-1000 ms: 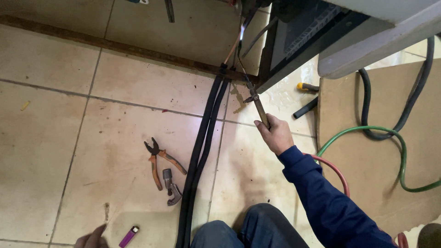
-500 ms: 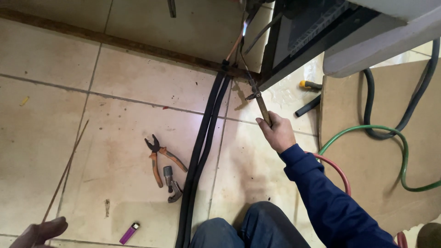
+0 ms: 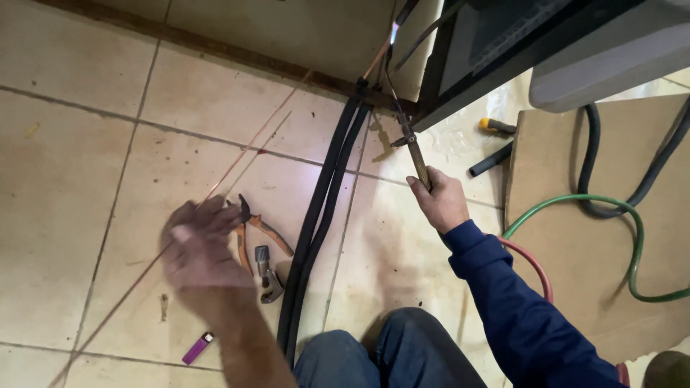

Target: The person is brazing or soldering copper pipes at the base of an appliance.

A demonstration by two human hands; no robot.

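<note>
Your right hand [image 3: 440, 202] is closed on a brass torch handle [image 3: 418, 159], its small blue flame [image 3: 393, 30] at the copper pipe. Your left hand [image 3: 205, 248], blurred, has risen from the frame's bottom edge, pinching a thin filler rod [image 3: 251, 140] angled toward the flame.

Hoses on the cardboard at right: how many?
3: a green hose looping across the cardboard, a black hose curving behind it, a red hose at the cardboard's left edge beside the sleeve. Their ends run out of view.
</note>
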